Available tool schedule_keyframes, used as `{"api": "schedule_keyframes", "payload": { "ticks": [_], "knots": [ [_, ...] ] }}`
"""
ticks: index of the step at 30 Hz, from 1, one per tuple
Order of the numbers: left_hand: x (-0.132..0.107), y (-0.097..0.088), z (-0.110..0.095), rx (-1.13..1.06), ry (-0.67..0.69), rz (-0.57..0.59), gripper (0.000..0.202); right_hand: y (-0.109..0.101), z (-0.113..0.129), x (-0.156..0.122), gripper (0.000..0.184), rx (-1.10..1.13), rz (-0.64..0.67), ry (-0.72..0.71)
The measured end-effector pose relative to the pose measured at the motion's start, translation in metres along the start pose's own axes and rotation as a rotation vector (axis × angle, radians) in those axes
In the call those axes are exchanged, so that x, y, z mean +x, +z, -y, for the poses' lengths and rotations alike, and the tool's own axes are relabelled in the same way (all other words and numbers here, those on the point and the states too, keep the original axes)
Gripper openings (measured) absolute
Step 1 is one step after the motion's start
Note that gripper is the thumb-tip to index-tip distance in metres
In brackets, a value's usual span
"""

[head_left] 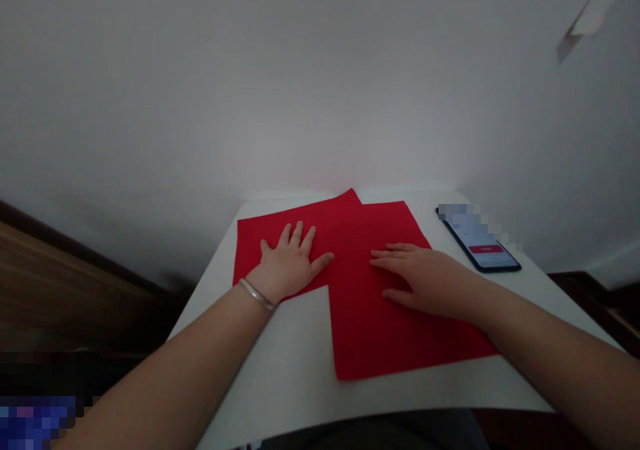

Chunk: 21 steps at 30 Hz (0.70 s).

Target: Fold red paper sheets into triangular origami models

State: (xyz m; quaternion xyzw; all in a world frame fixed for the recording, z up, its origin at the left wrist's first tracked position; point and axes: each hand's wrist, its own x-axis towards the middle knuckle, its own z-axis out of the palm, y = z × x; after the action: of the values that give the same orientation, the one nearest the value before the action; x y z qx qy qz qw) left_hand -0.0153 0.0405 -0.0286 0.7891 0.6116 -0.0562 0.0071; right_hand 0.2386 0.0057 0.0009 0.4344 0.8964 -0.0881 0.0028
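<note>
Red sheet material (380,343) lies flat on a small white table (280,370); I cannot tell whether it is paper or cloth, or one piece or two overlapping. A wide part reaches left, and a longer part comes toward me on the right. My left hand (290,263) rests on the left part, palm down with fingers spread, a silver bangle at its wrist. On the right part lies my right hand (415,273), its fingers stretched out to the left. Neither hand grips anything.
A phone (485,243) with a lit screen lies at the table's right side. Behind the table stands a pale wall (320,90). Brown wooden furniture (65,283) is at the left. A light strip (595,17) hangs on the wall at upper right.
</note>
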Motion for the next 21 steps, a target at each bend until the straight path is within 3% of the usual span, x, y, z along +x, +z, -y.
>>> {"api": "schedule_keyframes", "payload": {
  "ticks": [5,11,17,21],
  "knots": [
    [0.024,0.006,0.027,-0.037,0.115,-0.038,0.061,-0.001,0.004,-0.001,0.052,0.009,-0.005,-0.050],
    [0.039,0.009,0.035,-0.033,0.110,-0.137,0.053,0.005,0.002,-0.001,0.059,-0.007,0.000,-0.061],
    [0.034,0.000,0.022,-0.001,0.086,-0.273,0.045,0.010,-0.003,0.002,0.064,-0.027,-0.028,-0.005],
    [0.018,-0.002,-0.005,-0.011,0.114,-0.285,0.050,0.016,-0.013,0.006,0.072,-0.090,-0.133,0.186]
  ]
}}
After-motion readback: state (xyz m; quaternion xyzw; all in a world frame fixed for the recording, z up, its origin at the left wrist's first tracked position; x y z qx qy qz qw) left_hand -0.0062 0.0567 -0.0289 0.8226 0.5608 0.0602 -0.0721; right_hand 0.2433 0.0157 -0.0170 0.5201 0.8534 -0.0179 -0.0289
